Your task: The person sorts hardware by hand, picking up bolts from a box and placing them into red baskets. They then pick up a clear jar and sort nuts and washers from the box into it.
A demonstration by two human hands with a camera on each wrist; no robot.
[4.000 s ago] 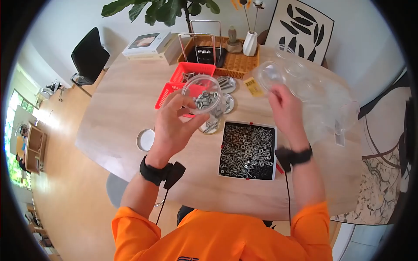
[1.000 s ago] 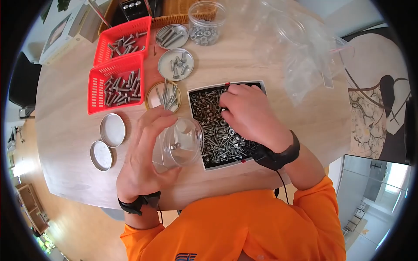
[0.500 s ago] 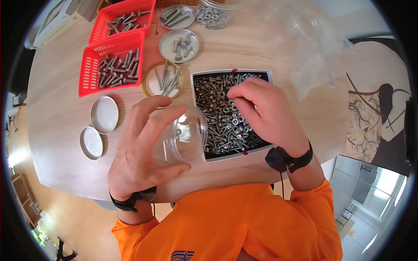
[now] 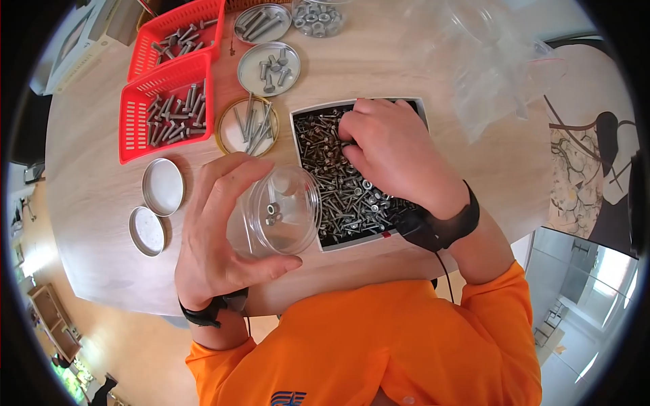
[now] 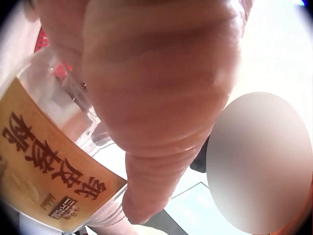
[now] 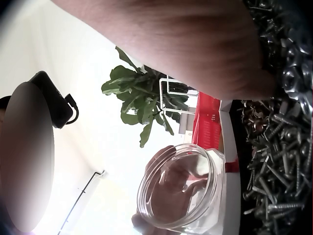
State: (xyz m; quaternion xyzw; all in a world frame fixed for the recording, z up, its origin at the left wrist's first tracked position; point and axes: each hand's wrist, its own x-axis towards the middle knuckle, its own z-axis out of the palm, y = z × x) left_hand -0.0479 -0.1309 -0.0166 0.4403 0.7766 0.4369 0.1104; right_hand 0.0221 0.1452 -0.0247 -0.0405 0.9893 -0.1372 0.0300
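My left hand [image 4: 220, 230] curves its fingers and thumb round a clear plastic jar [image 4: 298, 220], mouth tilted toward the box. A couple of nuts [image 4: 272, 214] lie inside. In the left wrist view the jar bears an orange label [image 5: 54, 171] with dark characters. Beside it stands a white-rimmed box [image 4: 298, 145] with a black inside, full of mixed screws [image 4: 345, 203], nuts and bolts. My right hand [image 4: 399, 149] reaches down into the far part, fingers bent. Its fingertips are hidden, so I cannot tell what they hold. The right wrist view shows that hand [image 6: 205, 49] low over the screws.
Two red baskets [image 4: 125, 128] of bolts stand at the left, beside round metal lids [image 4: 298, 73] bearing bolts and long screws. Two bare lids [image 4: 162, 187] lie nearer. A jar of nuts [image 4: 319, 19] stands at the back; clear plastic packaging [image 4: 474, 81] lies back right.
The jar of nuts, earlier in my left hand, now stands on the table; that hand holds another jar. My right hand rose from the screws half a second ago and is back down among them.
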